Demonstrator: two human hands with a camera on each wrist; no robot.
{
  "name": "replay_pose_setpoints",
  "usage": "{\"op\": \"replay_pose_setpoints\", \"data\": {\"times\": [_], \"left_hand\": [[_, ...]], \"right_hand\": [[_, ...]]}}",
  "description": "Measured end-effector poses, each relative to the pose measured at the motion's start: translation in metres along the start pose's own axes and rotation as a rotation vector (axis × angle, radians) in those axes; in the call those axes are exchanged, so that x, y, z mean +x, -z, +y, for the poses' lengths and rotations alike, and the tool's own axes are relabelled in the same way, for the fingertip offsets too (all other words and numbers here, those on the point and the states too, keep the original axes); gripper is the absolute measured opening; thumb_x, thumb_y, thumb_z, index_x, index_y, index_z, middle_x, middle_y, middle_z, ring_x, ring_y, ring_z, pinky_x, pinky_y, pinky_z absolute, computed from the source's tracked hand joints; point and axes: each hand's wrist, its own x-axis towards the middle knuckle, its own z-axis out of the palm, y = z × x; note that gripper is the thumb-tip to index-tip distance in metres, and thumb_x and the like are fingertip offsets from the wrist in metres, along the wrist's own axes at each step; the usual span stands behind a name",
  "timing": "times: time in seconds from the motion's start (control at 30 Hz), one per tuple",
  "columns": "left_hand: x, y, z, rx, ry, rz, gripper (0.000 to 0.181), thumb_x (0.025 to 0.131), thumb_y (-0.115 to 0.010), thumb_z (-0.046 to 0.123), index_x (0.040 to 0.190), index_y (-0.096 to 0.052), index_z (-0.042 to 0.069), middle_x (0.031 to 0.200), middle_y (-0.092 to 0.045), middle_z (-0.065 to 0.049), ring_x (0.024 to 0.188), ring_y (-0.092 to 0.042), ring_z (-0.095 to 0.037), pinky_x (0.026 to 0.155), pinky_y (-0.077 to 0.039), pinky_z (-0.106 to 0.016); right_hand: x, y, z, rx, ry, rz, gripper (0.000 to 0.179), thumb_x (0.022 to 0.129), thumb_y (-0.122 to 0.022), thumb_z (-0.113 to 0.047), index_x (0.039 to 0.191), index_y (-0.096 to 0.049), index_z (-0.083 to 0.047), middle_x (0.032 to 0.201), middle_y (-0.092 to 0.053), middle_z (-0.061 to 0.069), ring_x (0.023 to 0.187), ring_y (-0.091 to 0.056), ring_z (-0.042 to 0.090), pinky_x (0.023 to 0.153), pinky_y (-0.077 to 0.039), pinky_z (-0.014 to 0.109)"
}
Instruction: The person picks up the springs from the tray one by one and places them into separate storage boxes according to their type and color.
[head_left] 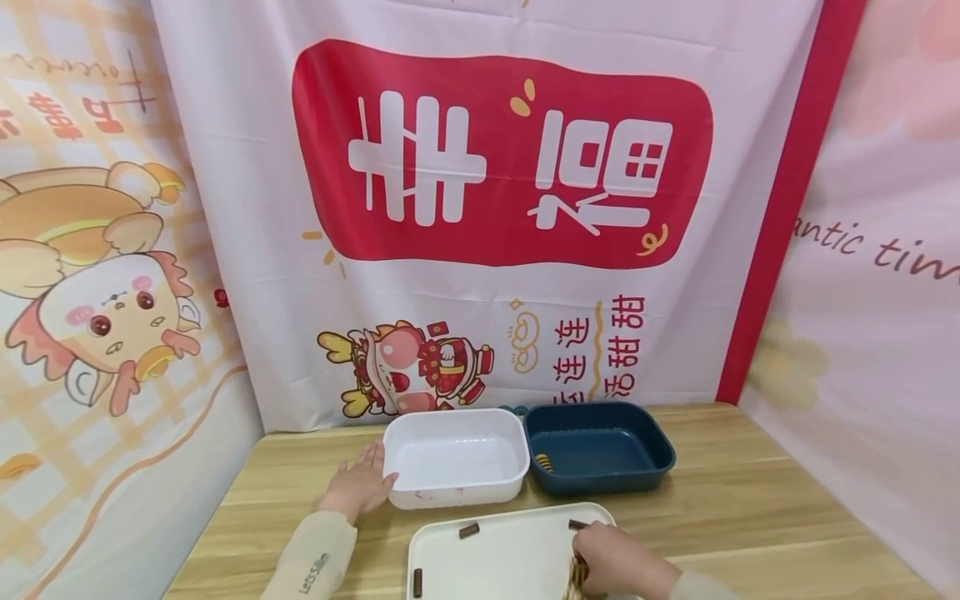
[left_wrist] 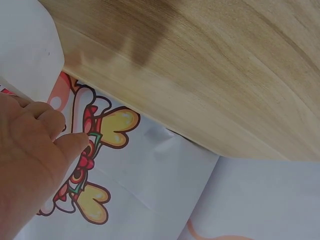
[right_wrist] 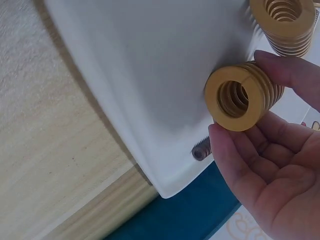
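Note:
My right hand [head_left: 618, 560] pinches a yellow coil spring [right_wrist: 235, 97] between thumb and fingers over the white tray [head_left: 517, 550]. Beside it, in the right wrist view, a second yellow spring [right_wrist: 285, 25] shows at the top right corner. On the tray lie small dark brown springs [head_left: 468, 530], one of them close to the right hand's fingers. My left hand [head_left: 362, 482] rests against the left side of the white bin [head_left: 457, 498], its fingers extended. In the left wrist view the bin's wall [left_wrist: 30, 45] partly shows above that hand.
Right of the white bin stands a dark blue bin [head_left: 600, 482], with a yellow spring [head_left: 544, 462] in its left end. Both bins stand behind the tray on the wooden table [head_left: 750, 500]. A printed cloth [head_left: 510, 283] hangs along the table's back edge.

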Motion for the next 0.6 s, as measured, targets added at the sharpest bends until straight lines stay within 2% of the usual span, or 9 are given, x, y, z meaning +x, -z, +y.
{"op": "replay_pose_setpoints", "data": {"times": [0.07, 0.17, 0.37, 0.5, 0.6], "left_hand": [[0.0001, 0.0004, 0.0001, -0.001, -0.002, 0.000, 0.063, 0.100, -0.044, 0.026, 0.140, -0.025, -0.019, 0.147, -0.025, -0.033, 0.137, -0.023, -0.045, 0.108, -0.015, -0.065], [-0.0003, 0.0013, 0.0006, -0.002, -0.006, 0.005, 0.063, 0.100, -0.044, 0.025, 0.140, -0.025, -0.019, 0.147, -0.025, -0.033, 0.137, -0.023, -0.045, 0.108, -0.015, -0.065], [-0.0020, 0.0029, 0.0015, 0.000, -0.002, 0.007, 0.062, 0.100, -0.044, 0.025, 0.140, -0.025, -0.019, 0.147, -0.026, -0.033, 0.137, -0.023, -0.045, 0.108, -0.015, -0.065], [-0.0022, 0.0024, 0.0018, 0.003, 0.004, 0.003, 0.063, 0.100, -0.045, 0.026, 0.140, -0.026, -0.018, 0.147, -0.027, -0.033, 0.137, -0.024, -0.045, 0.109, -0.015, -0.064], [-0.0030, 0.0028, 0.0025, 0.001, 0.004, 0.001, 0.063, 0.100, -0.045, 0.026, 0.140, -0.026, -0.018, 0.147, -0.027, -0.033, 0.137, -0.024, -0.044, 0.109, -0.015, -0.064]], "right_hand": [[0.0004, 0.0005, -0.0002, -0.022, 0.021, 0.019, 0.032, 0.059, -0.070, -0.001, 0.052, -0.045, -0.019, 0.049, -0.026, -0.019, 0.047, -0.019, 0.002, 0.040, -0.018, 0.015], [0.0008, 0.0010, 0.0000, -0.029, 0.033, 0.021, 0.030, 0.059, -0.071, -0.001, 0.053, -0.047, -0.018, 0.050, -0.031, -0.018, 0.047, -0.022, 0.001, 0.040, -0.021, 0.014], [0.0013, 0.0026, 0.0011, -0.005, 0.043, 0.020, 0.027, 0.058, -0.072, -0.001, 0.054, -0.051, -0.017, 0.052, -0.035, -0.019, 0.048, -0.026, 0.000, 0.041, -0.024, 0.013], [0.0019, 0.0059, 0.0024, 0.019, 0.040, 0.016, 0.026, 0.057, -0.072, -0.001, 0.054, -0.051, -0.016, 0.051, -0.034, -0.020, 0.047, -0.026, -0.001, 0.040, -0.023, 0.012], [0.0027, 0.0102, 0.0035, 0.081, 0.013, -0.013, 0.021, 0.060, -0.074, -0.002, 0.057, -0.056, -0.014, 0.053, -0.038, -0.018, 0.048, -0.030, -0.002, 0.041, -0.028, 0.013]]}}
